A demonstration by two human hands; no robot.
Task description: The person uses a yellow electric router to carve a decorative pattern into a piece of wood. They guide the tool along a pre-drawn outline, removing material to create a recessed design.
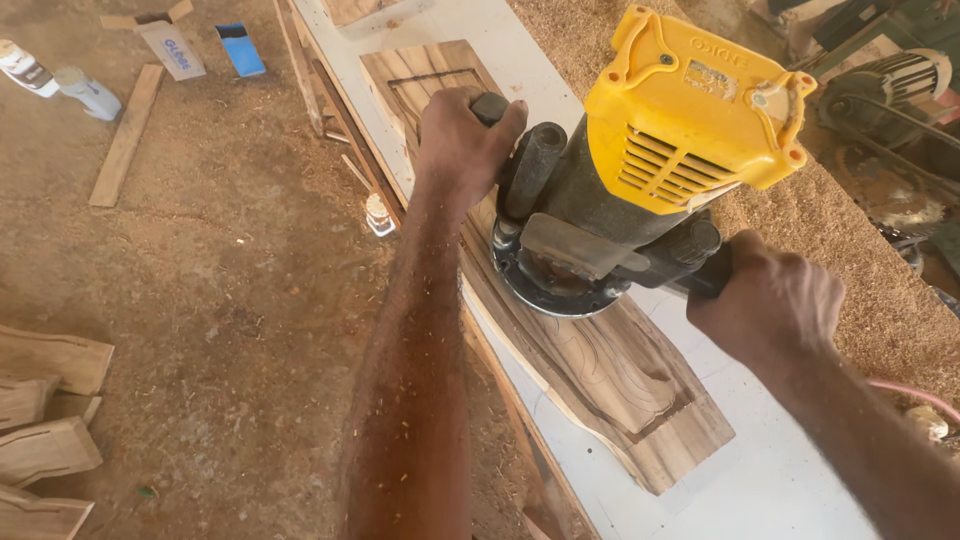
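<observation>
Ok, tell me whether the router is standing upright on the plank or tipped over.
Upright: the router stands base-down on the plank, its yellow cap up, with left hand and right hand gripping its side handles.

A dirt floor strewn with sawdust spreads out to the left of the hands. Cut wooden pieces lie at its near left edge, a loose plank and two bottles farther off. Right of the hands, a sawdust heap banks against the white worktop.

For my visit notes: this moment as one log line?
left hand: grips router handle | right hand: grips other handle | router: on wooden board
</observation>
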